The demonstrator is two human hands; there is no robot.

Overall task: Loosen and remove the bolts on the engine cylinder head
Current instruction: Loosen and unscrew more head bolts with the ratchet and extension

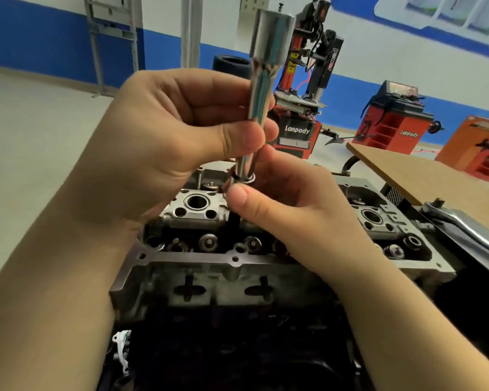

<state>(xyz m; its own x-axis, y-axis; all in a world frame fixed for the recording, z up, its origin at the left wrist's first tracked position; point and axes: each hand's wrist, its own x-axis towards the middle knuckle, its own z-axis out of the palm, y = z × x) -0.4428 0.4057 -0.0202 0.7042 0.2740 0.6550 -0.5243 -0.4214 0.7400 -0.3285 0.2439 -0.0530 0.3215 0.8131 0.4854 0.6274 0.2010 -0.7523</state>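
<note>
The left hand (pixel 181 128) grips a long chrome socket extension (pixel 261 88), thumb and fingers curled round its shaft, holding it nearly upright with its wide drive end at the top. At the lower tip of the tool the right hand (pixel 283 204) pinches a bolt (pixel 233 218) just under its washer (pixel 249 178); the dark shank hangs down from the fingers, above the middle of the cylinder head (pixel 237 263). The head sits directly below both hands, its open top showing valve springs (pixel 209 243) along the near side and a machined bore (pixel 196 201) on a raised boss to the left of the bolt. Both forearms cross the lower part of the view and cover much of the head's right-centre section. A ratchet wrench (pixel 463 227) lies to the right, beside the head, at the edge of a wooden tabletop (pixel 424 176). Behind stand a red tyre changer (pixel 305 94) marked "Lanpody", partly hidden by the tool, a red wheel balancer (pixel 393 119), and a tyre (pixel 230 63) on the floor beyond the left hand.
</note>
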